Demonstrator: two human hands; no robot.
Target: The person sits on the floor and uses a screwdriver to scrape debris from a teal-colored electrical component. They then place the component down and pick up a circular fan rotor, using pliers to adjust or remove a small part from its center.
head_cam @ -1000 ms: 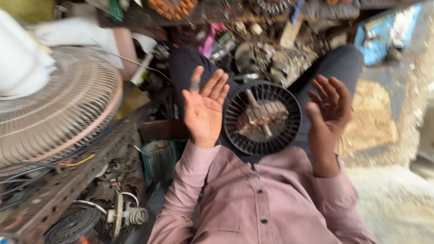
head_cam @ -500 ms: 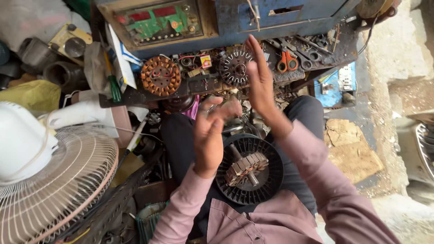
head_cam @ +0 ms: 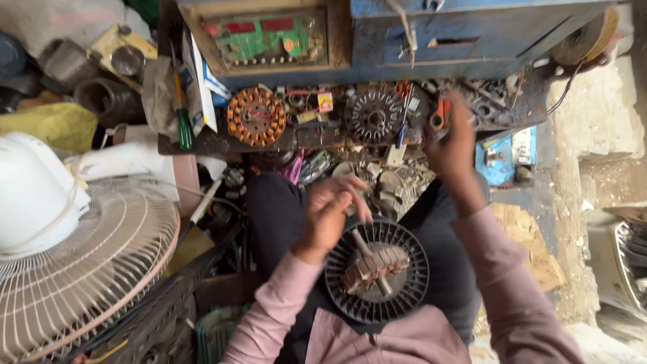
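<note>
1. Both hands were empty: the left hand hovered with loosely curled fingers just above the black round motor housing on the person's lap.
2. Reaching forward, the right hand stretched open over the cluttered bench (blurred), near orange-handled pliers.
3. A copper-wound stator and a dark toothed rotor lay on that bench.
4. A white fan stood at the left.
</note>
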